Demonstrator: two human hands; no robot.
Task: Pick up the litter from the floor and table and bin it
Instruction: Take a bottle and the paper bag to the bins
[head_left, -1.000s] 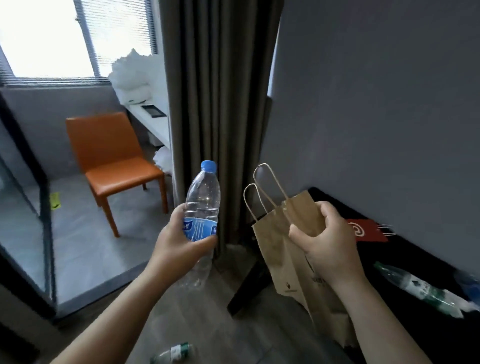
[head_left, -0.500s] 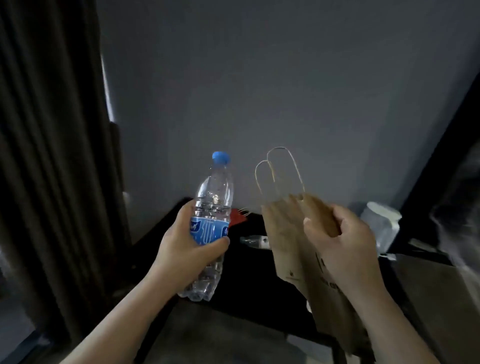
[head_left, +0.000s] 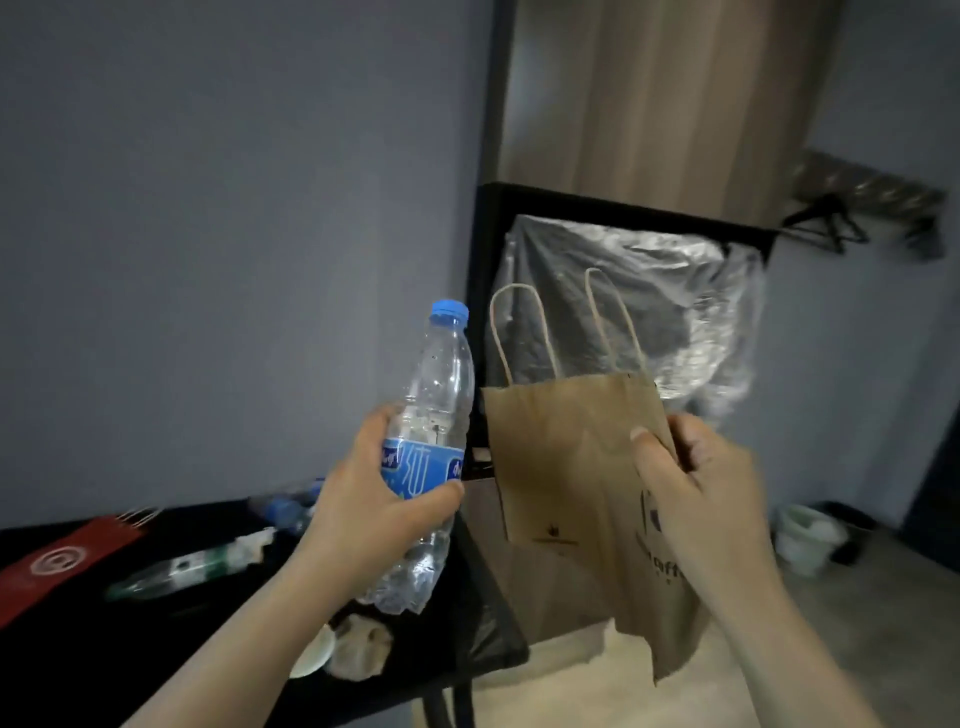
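My left hand (head_left: 363, 499) grips a clear plastic bottle (head_left: 434, 415) with a blue cap and blue label, held upright. My right hand (head_left: 696, 493) pinches flat brown paper bags (head_left: 566, 467) by their upper right corner, with the twine handles standing up. On the black table (head_left: 78, 649) at lower left lie a red paper bag (head_left: 62, 561), a clear bottle with a green label (head_left: 192, 566), a blurred bottle with a blue label (head_left: 283, 509) and crumpled paper scraps (head_left: 358, 644). A small pale bin (head_left: 805, 535) with a liner stands on the floor at far right.
A black-framed wooden unit (head_left: 649, 202) rises behind the bags, with clear plastic wrap (head_left: 675, 301) hanging in its opening. Black hangers (head_left: 831, 218) sit on a rail at upper right. A grey wall fills the left. Pale floor shows at lower right.
The view has swung right, from window and orange chair past the wall to the wooden unit and the bin. Both hands keep their hold on the bottle and the bags.
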